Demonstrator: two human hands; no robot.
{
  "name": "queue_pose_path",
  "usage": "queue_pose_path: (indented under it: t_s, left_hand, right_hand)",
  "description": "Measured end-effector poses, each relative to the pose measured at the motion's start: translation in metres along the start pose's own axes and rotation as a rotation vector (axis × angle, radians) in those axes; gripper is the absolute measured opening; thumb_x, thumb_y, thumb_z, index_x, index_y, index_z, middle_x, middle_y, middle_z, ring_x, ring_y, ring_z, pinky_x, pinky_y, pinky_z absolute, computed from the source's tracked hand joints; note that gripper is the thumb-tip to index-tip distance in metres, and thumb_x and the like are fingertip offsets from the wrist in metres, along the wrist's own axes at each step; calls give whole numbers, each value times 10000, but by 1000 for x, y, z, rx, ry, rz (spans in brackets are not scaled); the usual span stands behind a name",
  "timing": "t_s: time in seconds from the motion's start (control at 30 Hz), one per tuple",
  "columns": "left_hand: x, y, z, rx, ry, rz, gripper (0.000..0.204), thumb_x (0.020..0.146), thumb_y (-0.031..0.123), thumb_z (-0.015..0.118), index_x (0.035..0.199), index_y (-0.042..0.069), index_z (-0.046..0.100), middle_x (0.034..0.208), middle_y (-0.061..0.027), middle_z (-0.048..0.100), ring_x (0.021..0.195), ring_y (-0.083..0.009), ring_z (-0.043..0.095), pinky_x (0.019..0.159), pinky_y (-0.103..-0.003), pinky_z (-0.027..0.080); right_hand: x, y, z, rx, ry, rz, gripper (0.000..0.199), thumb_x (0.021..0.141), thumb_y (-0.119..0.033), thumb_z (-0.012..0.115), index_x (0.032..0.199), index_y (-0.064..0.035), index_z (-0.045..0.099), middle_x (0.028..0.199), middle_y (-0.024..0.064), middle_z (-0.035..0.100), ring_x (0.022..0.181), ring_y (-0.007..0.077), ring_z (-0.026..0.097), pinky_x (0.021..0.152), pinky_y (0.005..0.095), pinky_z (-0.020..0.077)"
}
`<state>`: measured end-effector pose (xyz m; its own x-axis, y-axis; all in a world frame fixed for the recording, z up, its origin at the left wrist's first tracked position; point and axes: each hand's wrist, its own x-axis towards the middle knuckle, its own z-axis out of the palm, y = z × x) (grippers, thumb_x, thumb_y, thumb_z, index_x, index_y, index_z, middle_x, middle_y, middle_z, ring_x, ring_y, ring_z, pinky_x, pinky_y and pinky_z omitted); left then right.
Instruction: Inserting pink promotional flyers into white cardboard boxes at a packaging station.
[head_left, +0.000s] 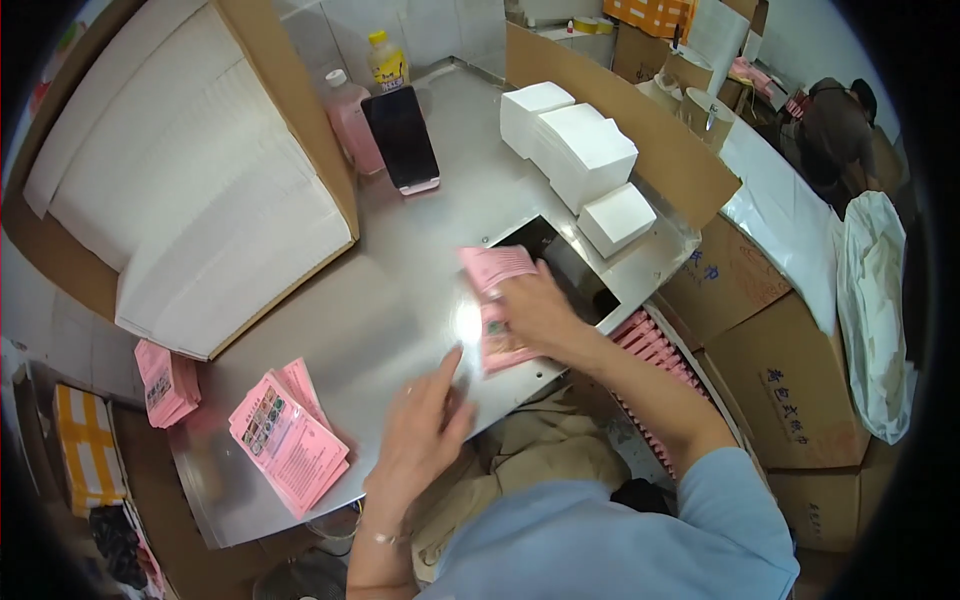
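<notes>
A pink printed packet (505, 345) is under my right hand (540, 312), whose fingers close over its middle beside a dark rectangular opening (565, 265) in the metal table. Both hand and packet are slightly blurred. My left hand (425, 430) hovers near the table's front edge, just left of that packet, index finger stretched out and nothing in its grasp. Farther left lies a loose pile of pink printed packets (290, 440). Another pink stack (168, 385) sits at the table's left edge.
White paper stacks (585, 155) stand beyond the opening, against a cardboard panel (620, 120). A phone (402, 140) leans on a stand before two bottles. A big carton (330, 200) of white sheets fills the left. Pink packets (650, 350) fill a box at right; another person (840, 130) bends behind.
</notes>
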<state>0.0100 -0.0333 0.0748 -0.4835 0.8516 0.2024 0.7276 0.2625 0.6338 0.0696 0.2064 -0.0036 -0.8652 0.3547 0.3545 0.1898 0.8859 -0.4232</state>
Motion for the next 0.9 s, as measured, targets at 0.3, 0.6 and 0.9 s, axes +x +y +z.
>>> queue_pose_path:
  t_s: [0.3, 0.6, 0.9]
  left_hand:
    - [-83, -56, -79, 561, 481, -276, 356, 709, 128, 677, 1046, 32, 614, 1319, -210, 523, 1283, -408, 441, 1075, -505, 341]
    - [-62, -70, -70, 354, 302, -266, 149, 928, 39, 573, 1073, 4, 576, 1071, -173, 589, 1026, -371, 563, 923, -440, 444]
    - [21, -11, 48, 97, 67, 283, 365, 773, 93, 666, 1120, 10, 584, 1216, -185, 553, 1104, -391, 530, 824, -500, 424]
  right_hand:
    - [-9, 19, -90, -417, 506, -27, 181, 864, -226, 668, 887, -48, 697, 836, 143, 661, 833, 330, 641, 718, 450, 466]
    - [-9, 99, -86, -490, 483, 99, 135, 852, -159, 663, 780, -45, 671, 874, 94, 563, 889, 280, 535, 783, 430, 419]
    - [-42, 23, -53, -125, 243, -135, 488, 832, -23, 567, 1312, 61, 528, 1321, 270, 530, 1246, 395, 521, 1083, 445, 400]
